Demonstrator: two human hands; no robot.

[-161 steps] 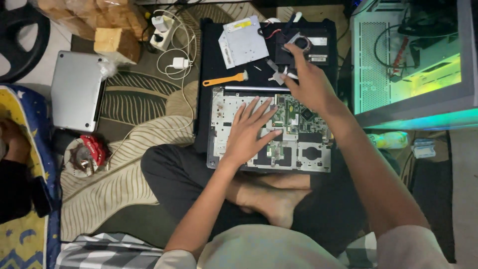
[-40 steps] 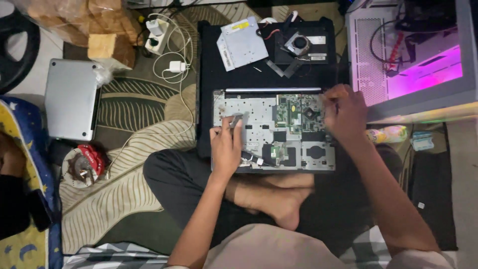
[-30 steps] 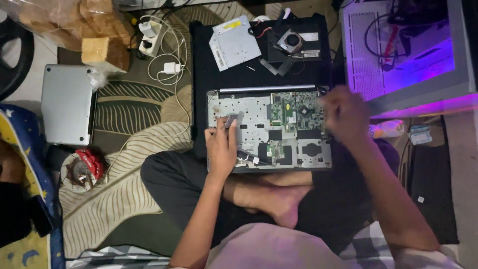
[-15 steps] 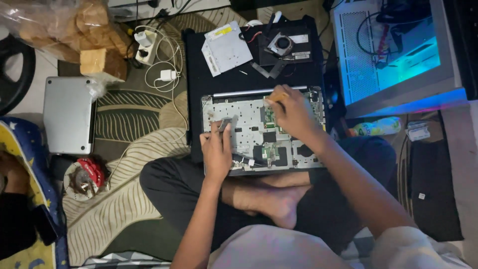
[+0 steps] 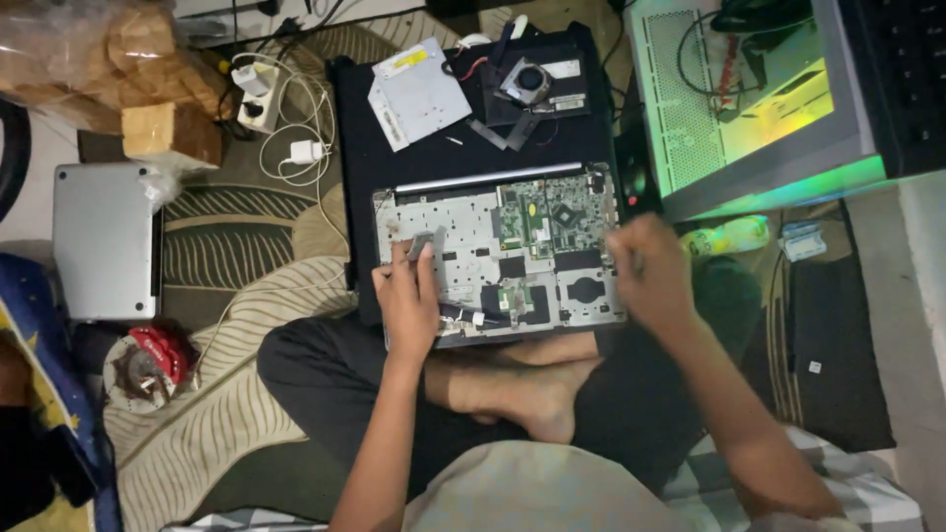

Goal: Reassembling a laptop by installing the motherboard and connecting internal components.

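Now my left hand [image 5: 409,300] lay flat, fingers loose, on the opened laptop chassis [image 5: 498,258]. My right hand [image 5: 650,271] hovered clenched just beside its right edge; I couldn't tell what it gripped.

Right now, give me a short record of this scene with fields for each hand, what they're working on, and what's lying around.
Left hand: rests on the opened laptop base, fingers at a small grey part
Right hand: closed in a loose fist at the base's right edge; blurred, contents unclear
Circuit board: green, exposed in the base
Above the base: cooling fan, flat silver drive
Left side: closed silver laptop, white charger
Right side: lit computer case
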